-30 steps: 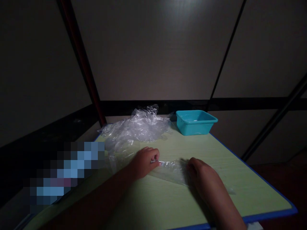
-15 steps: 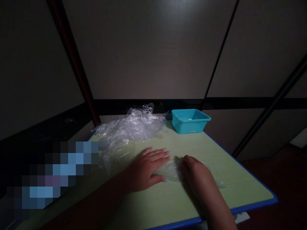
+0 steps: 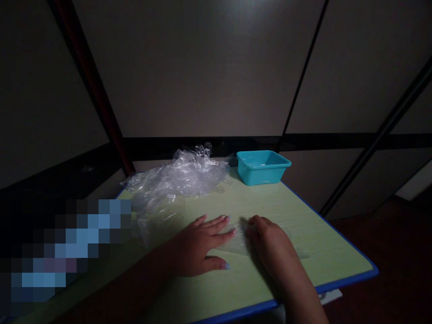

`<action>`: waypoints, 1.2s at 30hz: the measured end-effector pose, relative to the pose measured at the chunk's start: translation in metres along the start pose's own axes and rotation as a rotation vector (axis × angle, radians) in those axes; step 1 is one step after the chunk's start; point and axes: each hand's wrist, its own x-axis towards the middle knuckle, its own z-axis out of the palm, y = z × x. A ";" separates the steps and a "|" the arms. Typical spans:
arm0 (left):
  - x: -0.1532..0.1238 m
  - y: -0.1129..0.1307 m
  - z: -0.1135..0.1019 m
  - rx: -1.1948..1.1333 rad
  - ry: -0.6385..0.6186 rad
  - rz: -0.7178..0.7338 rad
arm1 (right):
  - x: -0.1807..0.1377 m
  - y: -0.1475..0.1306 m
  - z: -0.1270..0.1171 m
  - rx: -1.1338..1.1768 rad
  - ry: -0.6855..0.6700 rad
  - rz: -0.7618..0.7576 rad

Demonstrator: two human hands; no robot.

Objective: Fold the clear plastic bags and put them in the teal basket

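Note:
A clear plastic bag [image 3: 233, 243] lies flat on the pale green table [image 3: 209, 297]. Across its left part rests my left hand [image 3: 199, 247], palm down with the fingers spread. My right hand [image 3: 272, 240] is closed, its fingers curled together on the bag to the right; the fingertips are partly hidden behind the knuckles. A thin transparent edge of the bag shows past the right wrist. Beyond my left hand is a crumpled heap of clear plastic bags [image 3: 189, 175], some of them spilling toward the table's left side.
A turquoise plastic basin [image 3: 263, 174] stands at the table's far right corner. Blue edging [image 3: 344, 279] runs round the tabletop. Dark-framed cabinet panels [image 3: 202, 81] rise right behind the table. A pixelated patch covers the left side.
The whole view has shifted slightly, moving the table and basin a little left in the picture. My left hand stays flat and spread; my right hand remains closed at the bag.

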 end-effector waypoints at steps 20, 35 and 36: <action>-0.003 0.009 -0.006 -0.016 -0.040 0.017 | -0.009 0.005 -0.015 -0.161 0.104 0.144; -0.005 0.014 0.010 0.158 0.039 -0.124 | -0.039 -0.037 -0.014 0.087 -0.285 -0.176; -0.006 0.013 0.010 0.156 0.046 -0.120 | -0.038 -0.036 -0.013 0.090 -0.281 -0.166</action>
